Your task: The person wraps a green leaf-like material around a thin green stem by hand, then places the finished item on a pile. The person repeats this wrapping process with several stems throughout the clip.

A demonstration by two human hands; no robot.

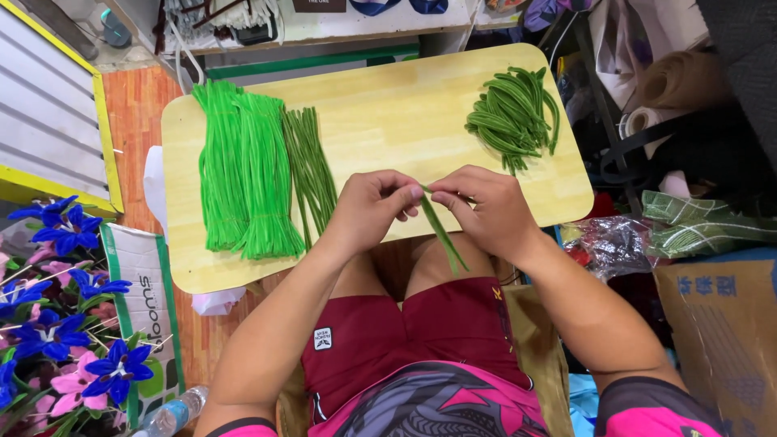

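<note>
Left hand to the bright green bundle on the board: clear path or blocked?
Probably yes. The bright green bundle lies in the open on the wooden board, on the left hand side, with only thin dark green stems between. But both hands are pinching a dark green stem, so the left hand isn't free.

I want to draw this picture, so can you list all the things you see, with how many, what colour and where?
Wooden board: one, pale yellow, across the lap.
Bright fuzzy stems: one big bundle, light green, board's left side.
Dark straight stems: a small bunch, dark green, beside the bright ones.
Bent stems: a pile, dark green, board's right end.
Artificial flowers: many, blue and pink, bottom left.
Plastic bottle: one, clear, bottom left.
Cardboard box: one, brown, bottom right.
Held stem: one, dark green, between both hands.
Left hand; right hand: pinching it.
</note>
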